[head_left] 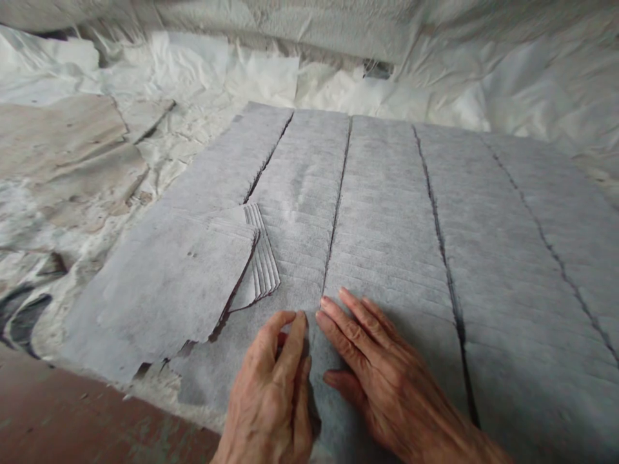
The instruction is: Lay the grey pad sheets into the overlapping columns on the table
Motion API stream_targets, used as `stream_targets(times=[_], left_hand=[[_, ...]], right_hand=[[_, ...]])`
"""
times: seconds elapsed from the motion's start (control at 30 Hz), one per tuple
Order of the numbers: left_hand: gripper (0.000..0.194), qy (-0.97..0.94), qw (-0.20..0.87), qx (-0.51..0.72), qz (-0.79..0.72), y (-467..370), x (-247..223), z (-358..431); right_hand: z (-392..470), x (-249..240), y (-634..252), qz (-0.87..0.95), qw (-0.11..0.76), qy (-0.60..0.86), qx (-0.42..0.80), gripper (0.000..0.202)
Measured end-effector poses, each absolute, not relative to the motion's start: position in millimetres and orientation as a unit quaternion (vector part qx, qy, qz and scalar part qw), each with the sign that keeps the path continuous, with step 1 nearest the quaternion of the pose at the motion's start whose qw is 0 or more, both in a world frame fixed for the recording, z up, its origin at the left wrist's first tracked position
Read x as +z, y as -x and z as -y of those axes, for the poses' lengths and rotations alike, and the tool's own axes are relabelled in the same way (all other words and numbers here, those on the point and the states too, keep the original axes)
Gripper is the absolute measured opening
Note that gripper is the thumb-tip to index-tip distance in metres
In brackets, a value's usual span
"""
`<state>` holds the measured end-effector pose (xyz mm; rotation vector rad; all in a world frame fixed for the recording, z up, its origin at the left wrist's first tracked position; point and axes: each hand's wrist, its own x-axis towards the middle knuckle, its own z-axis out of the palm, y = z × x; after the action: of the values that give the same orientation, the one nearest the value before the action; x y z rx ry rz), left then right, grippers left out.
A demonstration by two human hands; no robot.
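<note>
Thin grey fibrous sheets (387, 193) lie in layers before me, split by long dark slits into side-by-side strips. At the near end of the middle slit, my left hand (273, 380) is closed, its fingers bent and pinching at the edge of the grey sheet; its palm side is hidden. Just right of it, my right hand (377, 361) rests flat on the strip with fingers stretched out and nothing held. To the left, a folded-over grey flap (178, 277) lies on top, and a fanned stack of sheet edges (264, 258) sticks out beneath it.
Crumpled whitish plastic sheeting (193, 64) lies under and behind the grey sheets. Brownish board pieces (58, 142) are on the left. A worn reddish edge (87, 419) runs along the front left, with dark material (24, 316) above it. Grey draped cloth (329, 26) spans the back.
</note>
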<state>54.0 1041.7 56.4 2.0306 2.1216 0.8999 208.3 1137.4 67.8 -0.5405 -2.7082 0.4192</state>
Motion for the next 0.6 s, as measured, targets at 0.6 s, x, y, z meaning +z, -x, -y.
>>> stream_targets(times=[0.6], left_hand=[[0.044, -0.669, 0.076, 0.275, -0.686, -47.8, 60.5, -1043.5]], right_hand=[[-1138.0, 68.5, -212.4, 0.967, 0.113, 0.188, 0.131, 0.045]])
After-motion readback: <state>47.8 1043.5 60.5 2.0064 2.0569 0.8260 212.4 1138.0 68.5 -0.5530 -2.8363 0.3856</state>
